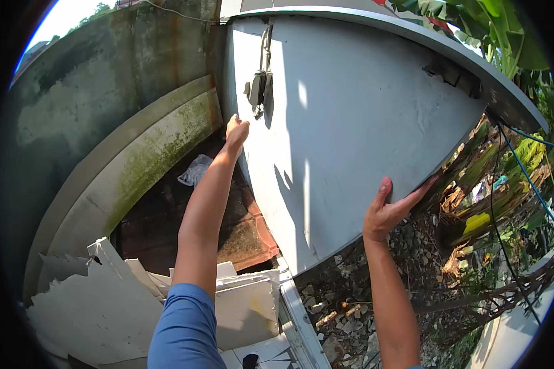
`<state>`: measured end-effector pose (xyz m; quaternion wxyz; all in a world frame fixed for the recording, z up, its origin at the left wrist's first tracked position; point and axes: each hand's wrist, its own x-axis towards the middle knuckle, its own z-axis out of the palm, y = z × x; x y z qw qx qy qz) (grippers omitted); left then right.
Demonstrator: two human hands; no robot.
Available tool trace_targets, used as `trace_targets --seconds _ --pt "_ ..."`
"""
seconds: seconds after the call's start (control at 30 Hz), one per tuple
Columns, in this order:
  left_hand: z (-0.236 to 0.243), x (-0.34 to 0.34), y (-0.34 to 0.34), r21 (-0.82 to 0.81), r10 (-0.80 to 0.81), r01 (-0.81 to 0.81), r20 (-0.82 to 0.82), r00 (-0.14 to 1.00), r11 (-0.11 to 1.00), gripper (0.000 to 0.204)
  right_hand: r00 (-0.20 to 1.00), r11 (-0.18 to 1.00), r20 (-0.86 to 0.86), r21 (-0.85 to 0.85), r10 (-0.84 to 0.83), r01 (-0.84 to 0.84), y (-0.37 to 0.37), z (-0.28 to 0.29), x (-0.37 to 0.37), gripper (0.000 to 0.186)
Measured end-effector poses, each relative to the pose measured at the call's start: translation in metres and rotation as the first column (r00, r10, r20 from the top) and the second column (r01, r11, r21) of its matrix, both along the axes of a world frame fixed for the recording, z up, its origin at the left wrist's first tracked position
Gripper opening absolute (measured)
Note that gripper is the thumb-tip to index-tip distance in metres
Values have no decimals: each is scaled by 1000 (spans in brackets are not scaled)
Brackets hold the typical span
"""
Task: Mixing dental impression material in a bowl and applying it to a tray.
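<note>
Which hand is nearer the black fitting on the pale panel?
Left. The left hand is close by, below and left of the black fitting; the right hand is farther, at the lower right of the pale panel.

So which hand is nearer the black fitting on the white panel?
The left hand, curled at the left edge of the panel just below the black fitting; the right hand is farther, spread at the lower right edge.

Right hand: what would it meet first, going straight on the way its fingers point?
The right hand touches the pale panel; beyond its edge, brown plant stalks probably come first, though depth is unclear.
</note>
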<state>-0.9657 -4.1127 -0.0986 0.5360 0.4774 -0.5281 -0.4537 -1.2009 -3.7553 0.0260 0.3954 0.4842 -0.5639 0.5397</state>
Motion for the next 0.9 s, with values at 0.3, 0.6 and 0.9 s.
trace_targets --seconds 0.3,0.6,0.9 --pt "50 -51 -67 125 161 -114 -490 856 986 70 994 995 62 43 88 -91 0 -10 4 83" --pt "48 -43 -57 -223 143 -124 72 987 967 97 999 999 45 49 23 -25 6 -8 2 83" --pt "46 -129 277 -588 -30 117 156 987 800 77 988 967 151 254 -41 1 26 -3 8 76"
